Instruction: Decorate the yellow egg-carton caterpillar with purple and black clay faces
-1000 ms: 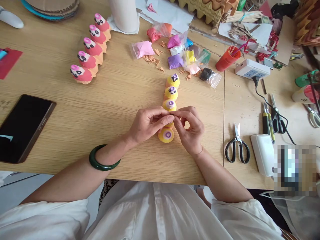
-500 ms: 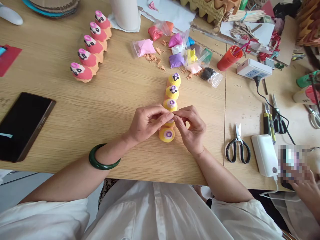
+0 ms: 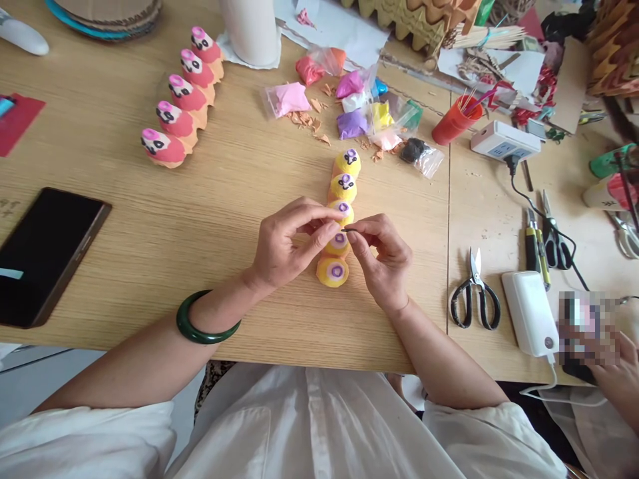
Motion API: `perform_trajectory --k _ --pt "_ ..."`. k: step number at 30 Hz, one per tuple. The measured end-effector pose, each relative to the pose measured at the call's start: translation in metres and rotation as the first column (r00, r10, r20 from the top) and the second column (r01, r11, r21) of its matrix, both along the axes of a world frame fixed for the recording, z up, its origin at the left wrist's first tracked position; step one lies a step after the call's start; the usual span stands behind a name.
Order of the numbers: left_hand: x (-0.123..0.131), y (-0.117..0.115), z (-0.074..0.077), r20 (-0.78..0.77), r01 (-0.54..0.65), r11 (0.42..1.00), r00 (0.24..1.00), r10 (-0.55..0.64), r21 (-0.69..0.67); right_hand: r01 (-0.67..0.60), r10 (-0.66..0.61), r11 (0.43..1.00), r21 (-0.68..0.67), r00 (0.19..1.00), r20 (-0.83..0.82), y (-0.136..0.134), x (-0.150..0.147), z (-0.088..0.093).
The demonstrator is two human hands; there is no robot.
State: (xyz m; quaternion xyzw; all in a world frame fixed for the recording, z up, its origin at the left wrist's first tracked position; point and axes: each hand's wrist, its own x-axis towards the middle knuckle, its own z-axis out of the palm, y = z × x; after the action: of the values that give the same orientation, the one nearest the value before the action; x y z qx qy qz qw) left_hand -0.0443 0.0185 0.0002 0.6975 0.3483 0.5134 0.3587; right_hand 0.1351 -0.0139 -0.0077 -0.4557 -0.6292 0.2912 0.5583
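Observation:
My right hand pinches a thin black strip between thumb and forefinger. Facing it from the left, my left hand has its thumb and forefinger apart, near the strip's free end, with nothing seen between them. Both hands are above a row of yellow egg-carton cups with purple rings on pale patches. The two far cups also bear black marks. At the left stands a red row of similar cups with pink rings and black marks.
Bags of coloured clay lie beyond the hands. Scissors, a white power bank and a power strip are at the right. A phone lies left. Another person's hand is at the right edge.
My left thumb and forefinger have parted, with the forefinger raised. The black strip now shows at my right fingertips.

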Motion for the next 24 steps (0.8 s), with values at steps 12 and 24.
perform_trajectory --k 12,24 --pt "-0.0006 0.0029 -0.0055 -0.097 0.007 0.971 0.995 0.017 0.238 -0.066 0.038 0.983 -0.172 0.987 -0.159 -0.0004 -0.0011 0.0022" --pt "-0.0020 0.0027 -0.0041 -0.136 0.004 0.959 0.990 0.036 0.283 -0.076 0.024 0.963 -0.257 0.980 -0.196 0.0003 -0.0010 0.0052"
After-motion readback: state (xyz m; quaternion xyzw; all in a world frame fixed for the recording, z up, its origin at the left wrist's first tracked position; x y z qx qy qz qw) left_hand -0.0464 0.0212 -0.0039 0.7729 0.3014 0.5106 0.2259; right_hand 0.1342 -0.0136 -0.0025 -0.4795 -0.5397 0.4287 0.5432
